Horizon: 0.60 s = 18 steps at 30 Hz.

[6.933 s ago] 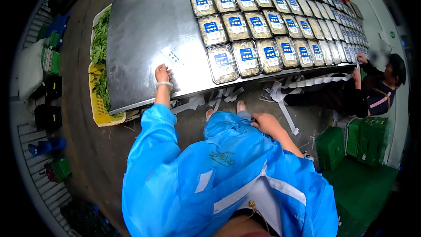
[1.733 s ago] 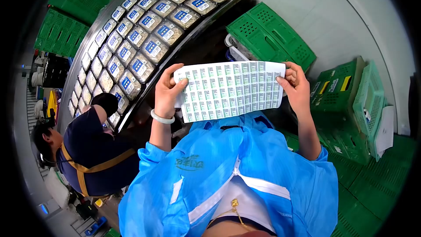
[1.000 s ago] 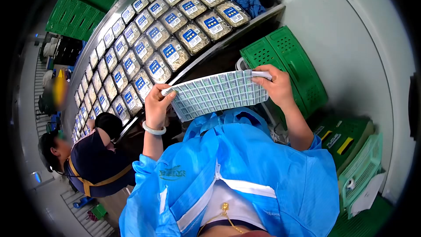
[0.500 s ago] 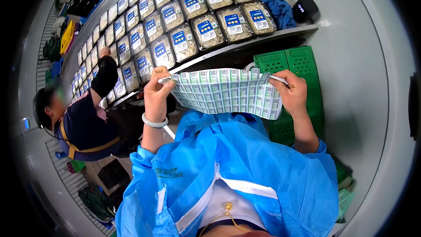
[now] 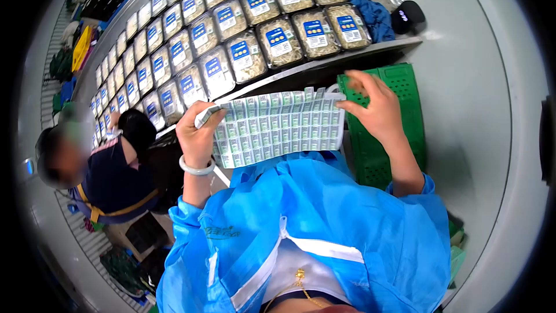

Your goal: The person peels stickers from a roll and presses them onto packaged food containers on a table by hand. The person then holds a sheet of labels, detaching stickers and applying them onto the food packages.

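A sheet of small green-and-white labels (image 5: 278,127) hangs in front of my blue jacket, its top edge partly folded over. My left hand (image 5: 198,130) pinches the sheet's upper left corner, where it curls. At the upper right corner my right hand (image 5: 373,103) has its thumb and fingers apart, the thumb near the sheet's edge. Past the sheet, rows of packed trays (image 5: 280,40) with blue and white labels cover much of the metal table (image 5: 376,47).
A co-worker (image 5: 110,174) in dark clothes is at the table on the left. Green crates (image 5: 388,156) stand beyond my right hand. On the table's right end lie a blue cloth (image 5: 373,18) and a black device (image 5: 408,17). A pale wall (image 5: 463,98) bounds the right.
The view has turned from the crates toward the table. My right hand has opened at the sheet's corner, which it pinched half a second ago. The sheet has shifted slightly left with my left hand.
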Each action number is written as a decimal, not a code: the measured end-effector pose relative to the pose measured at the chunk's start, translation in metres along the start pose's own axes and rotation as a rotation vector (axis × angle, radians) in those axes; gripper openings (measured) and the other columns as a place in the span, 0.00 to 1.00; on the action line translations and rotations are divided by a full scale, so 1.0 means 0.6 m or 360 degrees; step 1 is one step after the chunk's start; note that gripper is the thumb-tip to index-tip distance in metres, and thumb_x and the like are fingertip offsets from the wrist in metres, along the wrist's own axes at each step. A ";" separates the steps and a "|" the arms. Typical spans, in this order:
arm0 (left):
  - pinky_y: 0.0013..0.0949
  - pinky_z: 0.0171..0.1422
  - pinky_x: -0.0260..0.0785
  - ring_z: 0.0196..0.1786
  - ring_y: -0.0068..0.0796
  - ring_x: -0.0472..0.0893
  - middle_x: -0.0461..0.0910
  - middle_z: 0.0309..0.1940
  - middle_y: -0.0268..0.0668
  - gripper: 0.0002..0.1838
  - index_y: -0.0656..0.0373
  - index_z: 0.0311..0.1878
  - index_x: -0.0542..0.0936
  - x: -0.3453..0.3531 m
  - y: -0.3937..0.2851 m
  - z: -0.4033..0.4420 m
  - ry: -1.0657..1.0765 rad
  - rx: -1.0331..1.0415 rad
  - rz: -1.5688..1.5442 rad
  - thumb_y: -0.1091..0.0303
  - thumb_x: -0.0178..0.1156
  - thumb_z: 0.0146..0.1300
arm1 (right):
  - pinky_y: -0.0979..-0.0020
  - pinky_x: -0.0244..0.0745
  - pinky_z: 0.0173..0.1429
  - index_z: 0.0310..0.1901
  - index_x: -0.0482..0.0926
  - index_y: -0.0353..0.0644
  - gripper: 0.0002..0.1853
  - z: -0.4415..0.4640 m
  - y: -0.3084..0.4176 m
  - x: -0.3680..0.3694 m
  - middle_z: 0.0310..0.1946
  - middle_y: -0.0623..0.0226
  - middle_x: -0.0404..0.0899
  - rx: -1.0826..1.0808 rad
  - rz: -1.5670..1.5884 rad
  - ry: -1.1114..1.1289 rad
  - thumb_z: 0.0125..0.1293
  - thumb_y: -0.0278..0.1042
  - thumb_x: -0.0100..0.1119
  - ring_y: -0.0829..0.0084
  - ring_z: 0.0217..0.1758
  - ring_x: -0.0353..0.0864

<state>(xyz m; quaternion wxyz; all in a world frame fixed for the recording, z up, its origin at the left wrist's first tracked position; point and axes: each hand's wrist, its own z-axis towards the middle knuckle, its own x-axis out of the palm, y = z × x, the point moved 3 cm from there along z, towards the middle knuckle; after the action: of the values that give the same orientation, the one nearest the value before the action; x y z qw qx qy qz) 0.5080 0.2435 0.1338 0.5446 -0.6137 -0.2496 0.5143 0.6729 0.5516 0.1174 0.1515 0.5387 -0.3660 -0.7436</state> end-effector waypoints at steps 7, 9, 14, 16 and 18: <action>0.24 0.41 0.69 0.34 0.21 0.79 0.82 0.30 0.34 0.07 0.65 0.35 0.82 0.004 0.009 0.021 0.0303 0.0107 -0.0003 0.83 0.69 0.53 | 0.59 0.71 0.56 0.49 0.76 0.39 0.20 0.047 0.107 0.081 0.46 0.61 0.77 -0.0565 0.0173 0.0627 0.56 0.35 0.68 0.57 0.52 0.75; 0.24 0.42 0.70 0.35 0.21 0.79 0.82 0.30 0.34 0.07 0.65 0.35 0.82 -0.007 0.020 0.023 0.0329 0.0107 -0.0051 0.83 0.69 0.53 | 0.58 0.71 0.55 0.45 0.74 0.38 0.18 0.055 0.121 0.095 0.43 0.60 0.76 -0.0456 0.0156 0.0781 0.57 0.36 0.66 0.56 0.50 0.76; 0.23 0.41 0.70 0.36 0.16 0.78 0.83 0.32 0.31 0.07 0.65 0.37 0.82 -0.031 0.054 0.030 0.0269 -0.0044 -0.0181 0.81 0.69 0.55 | 0.62 0.74 0.46 0.41 0.75 0.39 0.13 0.060 0.153 0.117 0.38 0.63 0.75 -0.0546 0.0079 0.0493 0.56 0.29 0.67 0.59 0.44 0.76; 0.22 0.39 0.70 0.34 0.15 0.78 0.83 0.31 0.31 0.08 0.65 0.39 0.82 -0.037 0.069 0.037 0.0235 -0.0174 -0.0260 0.77 0.70 0.57 | 0.62 0.74 0.46 0.42 0.76 0.39 0.14 0.062 0.165 0.126 0.38 0.63 0.76 -0.0619 -0.0041 0.0378 0.55 0.29 0.68 0.58 0.43 0.76; 0.21 0.36 0.70 0.32 0.15 0.78 0.83 0.30 0.31 0.08 0.65 0.40 0.82 -0.036 0.074 0.043 0.0224 -0.0348 -0.0433 0.75 0.70 0.58 | 0.62 0.74 0.46 0.43 0.77 0.39 0.15 0.066 0.166 0.137 0.39 0.64 0.76 -0.0832 -0.0196 0.0327 0.54 0.29 0.68 0.59 0.43 0.76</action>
<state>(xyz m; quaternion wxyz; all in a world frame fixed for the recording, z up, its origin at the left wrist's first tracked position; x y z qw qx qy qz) 0.4657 0.2229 0.1034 0.5553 -0.6642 -0.3460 0.3615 0.5891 0.4471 0.1371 0.2760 0.5751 -0.1112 -0.7621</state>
